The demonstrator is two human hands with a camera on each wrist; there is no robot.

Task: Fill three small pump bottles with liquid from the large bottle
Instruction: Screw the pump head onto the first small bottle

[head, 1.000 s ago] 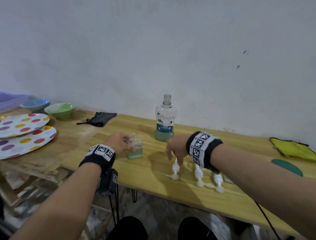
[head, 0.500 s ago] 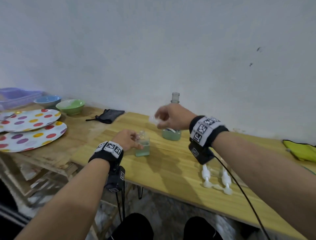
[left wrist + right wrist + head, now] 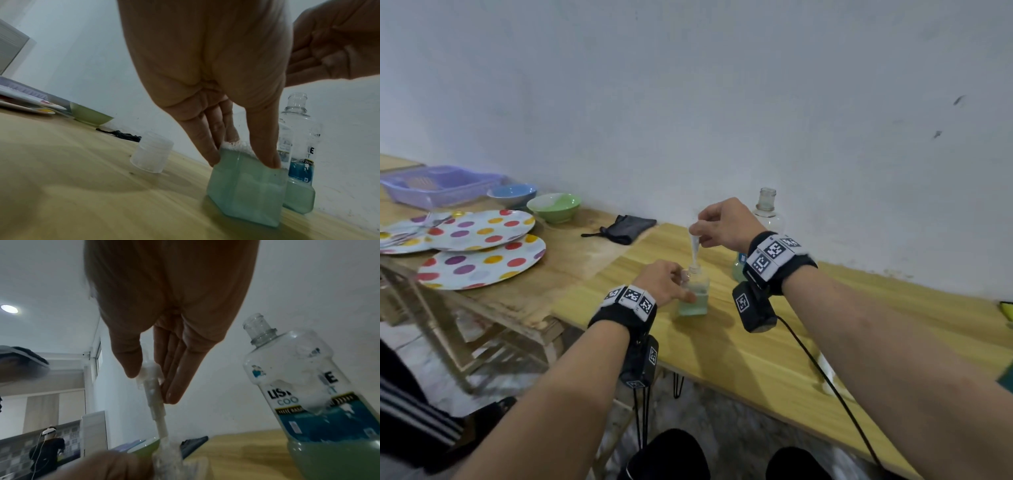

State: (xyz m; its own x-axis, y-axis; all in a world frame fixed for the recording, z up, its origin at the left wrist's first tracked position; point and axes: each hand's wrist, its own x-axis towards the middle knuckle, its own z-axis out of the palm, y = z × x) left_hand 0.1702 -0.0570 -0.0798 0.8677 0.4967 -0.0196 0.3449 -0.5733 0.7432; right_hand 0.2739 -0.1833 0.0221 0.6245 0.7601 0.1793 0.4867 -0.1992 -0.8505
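A small square clear bottle (image 3: 693, 294) about half full of pale green liquid stands on the yellow wooden table (image 3: 756, 359). My left hand (image 3: 683, 291) grips its sides between thumb and fingers, seen close in the left wrist view, where the bottle (image 3: 244, 186) sits under the hand (image 3: 242, 160). My right hand (image 3: 697, 231) pinches a white pump head (image 3: 694, 248) directly above it, with the pump's tube reaching down into the bottle's neck. The right wrist view shows the hand (image 3: 152, 382) on the pump head (image 3: 151, 374). The large uncapped bottle (image 3: 767, 209) stands behind, green liquid low in it (image 3: 329, 459).
A clear plastic cap (image 3: 152, 155) sits on the table left of the small bottle. Polka-dot plates (image 3: 479, 263), a green bowl (image 3: 554, 205), a blue bowl (image 3: 512, 193) and a purple tray (image 3: 438, 185) lie on the left bench. A black cloth (image 3: 626, 228) lies by the wall.
My right hand lifted one white pump from the table's front and carried it over the small bottle, where its tube now enters the neck. My left hand kept its hold on the bottle.
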